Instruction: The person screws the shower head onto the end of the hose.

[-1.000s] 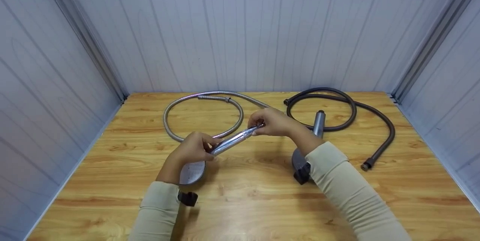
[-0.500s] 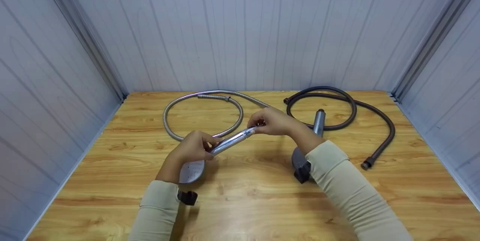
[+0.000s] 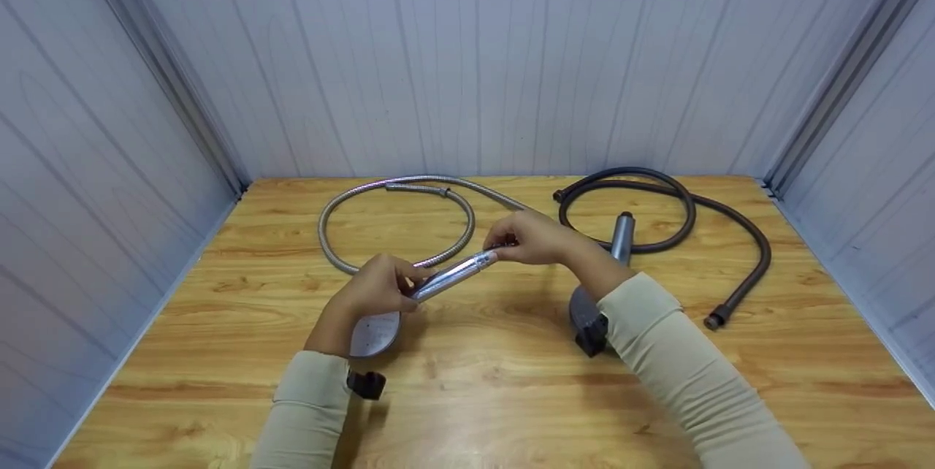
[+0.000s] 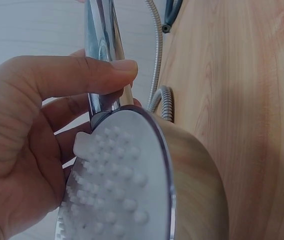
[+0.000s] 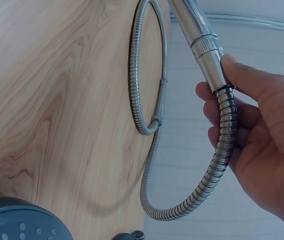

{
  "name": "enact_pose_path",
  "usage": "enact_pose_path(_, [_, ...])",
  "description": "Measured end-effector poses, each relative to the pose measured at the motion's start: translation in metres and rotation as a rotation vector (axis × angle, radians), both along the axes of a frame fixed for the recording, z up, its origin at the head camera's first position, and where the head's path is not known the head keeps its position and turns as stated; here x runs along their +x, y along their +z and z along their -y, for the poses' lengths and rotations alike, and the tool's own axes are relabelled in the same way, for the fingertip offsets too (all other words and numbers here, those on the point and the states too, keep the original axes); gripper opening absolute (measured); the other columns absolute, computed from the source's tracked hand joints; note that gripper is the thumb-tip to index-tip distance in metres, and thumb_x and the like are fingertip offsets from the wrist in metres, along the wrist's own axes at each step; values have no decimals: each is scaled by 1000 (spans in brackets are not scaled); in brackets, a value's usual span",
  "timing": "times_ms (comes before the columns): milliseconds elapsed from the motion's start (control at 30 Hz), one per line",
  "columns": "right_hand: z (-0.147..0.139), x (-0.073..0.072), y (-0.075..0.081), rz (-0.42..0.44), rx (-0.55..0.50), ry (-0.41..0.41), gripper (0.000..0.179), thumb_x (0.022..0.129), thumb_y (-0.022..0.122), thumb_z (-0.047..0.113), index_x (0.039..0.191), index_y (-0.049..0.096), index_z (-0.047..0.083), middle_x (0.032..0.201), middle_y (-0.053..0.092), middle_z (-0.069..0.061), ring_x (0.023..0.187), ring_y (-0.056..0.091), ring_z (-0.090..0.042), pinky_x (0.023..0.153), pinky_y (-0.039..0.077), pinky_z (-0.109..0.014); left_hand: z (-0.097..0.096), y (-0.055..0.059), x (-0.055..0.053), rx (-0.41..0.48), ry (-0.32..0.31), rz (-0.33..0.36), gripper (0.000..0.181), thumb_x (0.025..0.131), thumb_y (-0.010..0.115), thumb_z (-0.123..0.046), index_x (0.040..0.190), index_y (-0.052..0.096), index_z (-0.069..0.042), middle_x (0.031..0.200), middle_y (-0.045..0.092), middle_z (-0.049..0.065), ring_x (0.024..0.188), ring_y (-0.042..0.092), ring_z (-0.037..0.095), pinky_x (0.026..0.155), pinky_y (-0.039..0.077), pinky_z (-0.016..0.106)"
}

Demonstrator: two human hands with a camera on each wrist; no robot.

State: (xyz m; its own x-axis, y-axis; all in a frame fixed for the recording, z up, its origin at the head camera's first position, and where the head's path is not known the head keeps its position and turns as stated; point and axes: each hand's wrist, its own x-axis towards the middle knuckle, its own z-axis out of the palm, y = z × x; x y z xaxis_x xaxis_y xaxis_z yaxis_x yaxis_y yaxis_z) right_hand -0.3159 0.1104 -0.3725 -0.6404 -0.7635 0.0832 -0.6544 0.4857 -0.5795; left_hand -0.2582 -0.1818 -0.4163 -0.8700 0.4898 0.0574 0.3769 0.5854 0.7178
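A person's two bare hands hold a chrome shower head above the middle of a wood-grain worktop, its handle tilted up toward the back edge. The left hand grips the handle with thumb and fingers close to the round head, whose pale spray face is studded with nubs. The right hand pinches the tapered end fitting of a silver hose, thumb on the metal, where it meets the handle's lower end. The rest of the hose loops across the worktop near the back edge, left of centre. To the right, a dark hose lies coiled near the same edge, one end trailing forward toward the right edge. In front of its coil rests a grey shower head, handle pointing toward the back edge, partly hidden by the right arm. Beige sleeves cover both forearms; pale panels rise behind the worktop.
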Motion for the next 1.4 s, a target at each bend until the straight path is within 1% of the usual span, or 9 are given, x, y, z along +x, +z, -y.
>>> enact_pose_path(167, [-1,0,-1,4,-6,-31,14,91,68,12,101,74,4,88,69,-2,72,54,-11,66,46,-28,-1,-1,-1,15,2,24,53,73,77,9,121,69,-11,89,71,4,78,66,18,65,55,31])
enact_pose_path(267, [-2,1,-2,-13,-21,-37,15,90,70,13,102,74,5,95,68,-4,78,58,-13,71,48,-29,-1,-2,-1,18,5,28,53,73,76,9,121,69,-11,90,71,3,78,66,18,65,55,31])
enact_pose_path(367, [-2,2,-3,-30,-49,-37,19,86,75,13,103,73,6,99,66,-6,83,61,-17,75,51,-32,0,-1,0,19,7,27,53,73,77,9,121,69,-11,90,71,3,78,66,18,64,55,30])
enact_pose_path(500, [-2,3,-4,-44,-86,-35,23,80,79,7,103,73,6,99,65,-9,86,62,-20,77,52,-37,0,-1,0,22,11,31,51,73,77,9,120,70,-9,88,71,4,79,66,18,66,55,31])
enact_pose_path(600, [-2,4,-6,-54,-109,-31,23,78,79,2,101,74,5,97,65,-9,86,62,-21,76,53,-38,0,0,0,25,14,37,51,73,77,9,120,70,-9,87,71,5,79,66,18,67,55,32])
enact_pose_path(867, [0,5,-6,-88,-118,-25,18,80,77,0,97,74,4,94,67,-7,85,62,-20,74,53,-32,0,2,2,22,17,27,52,72,78,9,119,70,-11,89,72,4,79,65,19,67,55,32])
enact_pose_path(1033, [2,5,-7,-113,-100,-8,16,81,77,2,96,74,5,94,68,-6,84,62,-19,74,52,-33,1,0,1,29,10,20,52,72,78,9,120,70,-11,88,70,3,80,65,18,66,54,31])
enact_pose_path(1167, [3,5,-8,-136,-87,16,14,83,76,5,97,74,5,94,70,-5,83,62,-17,74,51,-33,3,-2,2,42,0,14,53,71,76,11,120,70,-10,90,71,4,78,66,18,63,54,30])
enact_pose_path(1400, [3,4,-8,-120,-81,22,12,85,74,6,97,75,5,93,70,-4,81,61,-15,72,50,-32,4,-5,0,53,-6,11,53,71,75,12,119,70,-9,92,73,4,76,64,16,61,54,28])
